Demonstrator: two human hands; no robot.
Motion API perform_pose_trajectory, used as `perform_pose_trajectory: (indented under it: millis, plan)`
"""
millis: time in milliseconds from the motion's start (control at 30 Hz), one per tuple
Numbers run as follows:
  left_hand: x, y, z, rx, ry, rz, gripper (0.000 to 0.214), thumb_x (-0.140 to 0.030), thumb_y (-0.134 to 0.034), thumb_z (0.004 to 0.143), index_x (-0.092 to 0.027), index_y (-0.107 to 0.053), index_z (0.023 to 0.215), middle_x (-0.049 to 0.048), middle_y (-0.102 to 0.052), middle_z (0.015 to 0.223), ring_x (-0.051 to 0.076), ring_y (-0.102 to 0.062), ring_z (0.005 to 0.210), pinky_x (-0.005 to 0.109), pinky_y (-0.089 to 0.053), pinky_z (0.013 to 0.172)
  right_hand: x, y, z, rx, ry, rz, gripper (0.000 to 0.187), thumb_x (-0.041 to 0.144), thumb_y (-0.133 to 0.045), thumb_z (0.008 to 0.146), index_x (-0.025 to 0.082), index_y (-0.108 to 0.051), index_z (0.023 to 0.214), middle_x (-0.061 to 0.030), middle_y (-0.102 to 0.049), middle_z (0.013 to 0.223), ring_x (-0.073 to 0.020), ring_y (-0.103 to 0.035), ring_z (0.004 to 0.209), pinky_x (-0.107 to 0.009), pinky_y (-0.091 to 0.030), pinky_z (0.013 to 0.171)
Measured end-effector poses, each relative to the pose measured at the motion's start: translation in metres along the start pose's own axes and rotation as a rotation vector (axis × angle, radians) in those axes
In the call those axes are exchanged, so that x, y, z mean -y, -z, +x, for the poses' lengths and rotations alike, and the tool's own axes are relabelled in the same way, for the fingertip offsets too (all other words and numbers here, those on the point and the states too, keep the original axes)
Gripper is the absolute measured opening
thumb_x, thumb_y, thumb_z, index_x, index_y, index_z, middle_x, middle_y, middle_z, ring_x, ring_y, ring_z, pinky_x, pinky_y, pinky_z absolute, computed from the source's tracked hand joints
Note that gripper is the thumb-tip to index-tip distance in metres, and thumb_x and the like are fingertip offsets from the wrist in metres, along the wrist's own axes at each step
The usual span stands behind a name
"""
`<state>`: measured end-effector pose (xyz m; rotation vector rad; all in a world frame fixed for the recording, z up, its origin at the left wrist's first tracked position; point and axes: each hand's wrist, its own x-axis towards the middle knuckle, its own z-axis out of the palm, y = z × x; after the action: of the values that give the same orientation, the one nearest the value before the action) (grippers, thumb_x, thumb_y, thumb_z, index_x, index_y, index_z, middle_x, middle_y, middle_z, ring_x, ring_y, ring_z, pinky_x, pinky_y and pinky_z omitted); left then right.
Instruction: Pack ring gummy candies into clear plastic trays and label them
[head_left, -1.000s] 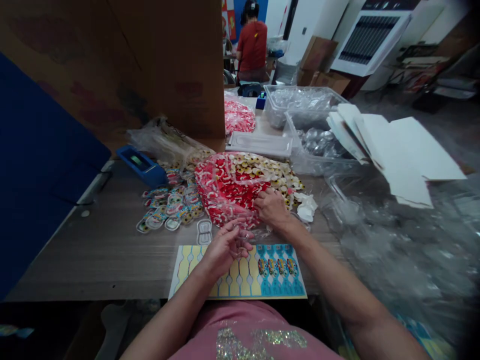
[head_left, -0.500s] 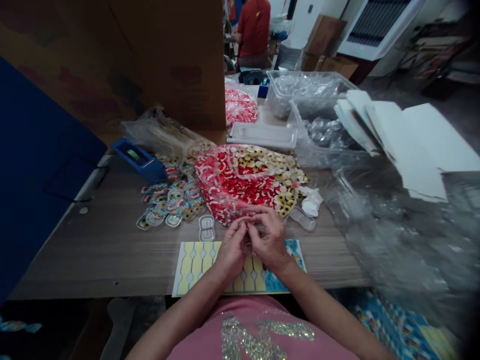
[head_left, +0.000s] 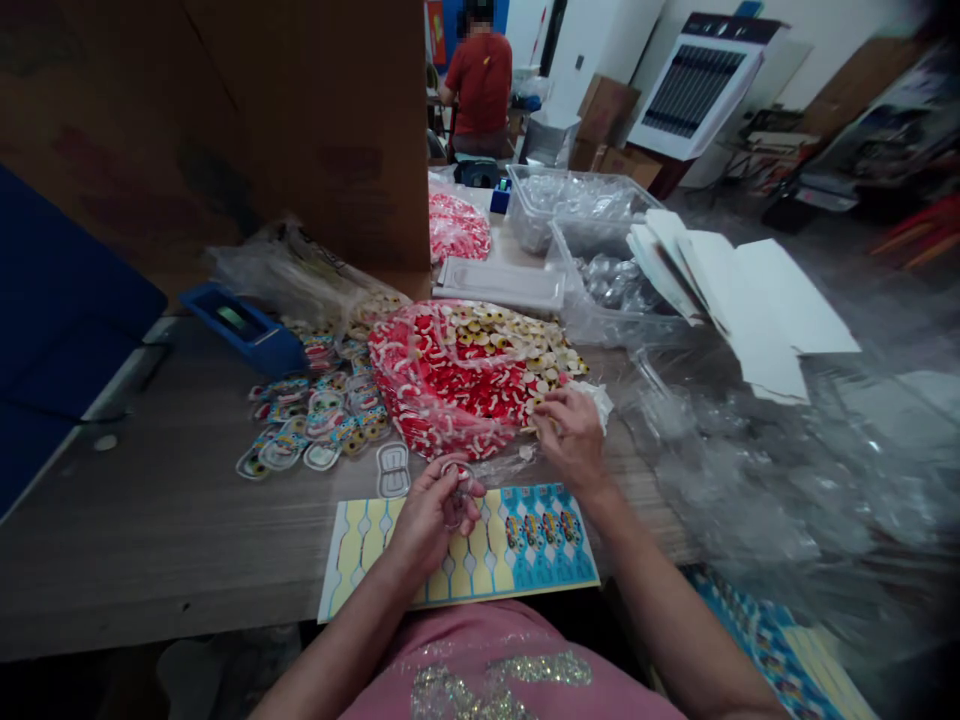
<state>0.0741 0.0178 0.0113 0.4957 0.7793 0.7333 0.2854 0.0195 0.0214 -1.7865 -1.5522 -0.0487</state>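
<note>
My left hand is closed around a small clear plastic shell with something red in it, held above the sticker sheet. My right hand reaches to the right edge of an open clear bag. Its thumb and fingertips come together at the round eye-like pieces; what they grip is too small to make out. Red-and-white pieces fill the rest of the bag. The sheet carries blue printed labels at its right and bare yellow backing at its left. An unfilled clear shell lies beside my left hand.
Filled, labelled packs are heaped at left beside a blue tape dispenser. Cardboard walls the back left. Clear tubs, white cards and a large plastic bag stand right. A person in red sits behind.
My hands have moved apart. The right has gone from the shell to the bag's right edge; the left has kept the shell and turned it. The view has shifted rightward.
</note>
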Motion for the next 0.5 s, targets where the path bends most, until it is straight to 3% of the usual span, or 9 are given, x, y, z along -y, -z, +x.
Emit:
perform_pose_trajectory:
  millis: [100,200,267,367,500]
  plan:
    - [-0.001,-0.005,0.000,0.066,0.058,-0.019,0.030,-0.034,-0.063,0.084,-0.018,-0.052,0.107,0.0064,-0.069,0.074,0.014,-0.060,0.050,0.019,-0.039,0.040,-0.027,0.000,0.021,0.070,-0.021,-0.310,0.010,0.024,-0.062,0.081,0.020,-0.072,0.082,-0.0108,-0.063,0.105,-0.0285,-0.049,0.103,-0.042,-0.037,0.084]
    - [-0.001,-0.008,0.000,0.121,0.097,-0.081,0.029,-0.036,-0.061,0.087,-0.018,-0.053,0.108,0.0074,-0.069,0.079,0.016,-0.063,0.054,0.021,-0.042,0.043,-0.032,-0.003,0.026,0.120,0.026,-0.369,0.010,0.022,-0.061,0.081,0.021,-0.071,0.082,-0.0096,-0.063,0.110,-0.0299,-0.047,0.109,-0.044,-0.035,0.087]
    - [-0.002,-0.007,0.001,0.118,0.109,-0.128,0.027,-0.037,-0.060,0.088,-0.018,-0.054,0.107,0.0078,-0.069,0.080,0.017,-0.064,0.057,0.022,-0.044,0.046,-0.022,0.001,0.021,0.066,0.050,-0.273,0.009,0.021,-0.061,0.081,0.021,-0.070,0.081,-0.0090,-0.062,0.113,-0.0300,-0.046,0.114,-0.046,-0.035,0.092]
    - [-0.006,-0.007,0.002,0.089,0.107,-0.196,0.023,-0.037,-0.056,0.091,-0.019,-0.057,0.106,0.0078,-0.069,0.082,0.016,-0.065,0.060,0.024,-0.047,0.052,0.011,0.013,0.006,0.018,0.080,0.040,0.007,0.022,-0.062,0.083,0.022,-0.068,0.081,-0.0083,-0.059,0.118,-0.0282,-0.047,0.117,-0.048,-0.035,0.099]
    - [-0.005,-0.017,0.008,0.014,0.063,-0.349,0.018,-0.031,-0.052,0.094,-0.018,-0.061,0.102,0.0045,-0.068,0.089,0.011,-0.063,0.064,0.022,-0.050,0.057,0.060,0.015,-0.023,0.289,0.211,0.346,0.009,0.019,-0.063,0.082,0.023,-0.068,0.077,-0.0050,-0.057,0.125,-0.0267,-0.047,0.121,-0.048,-0.037,0.101]
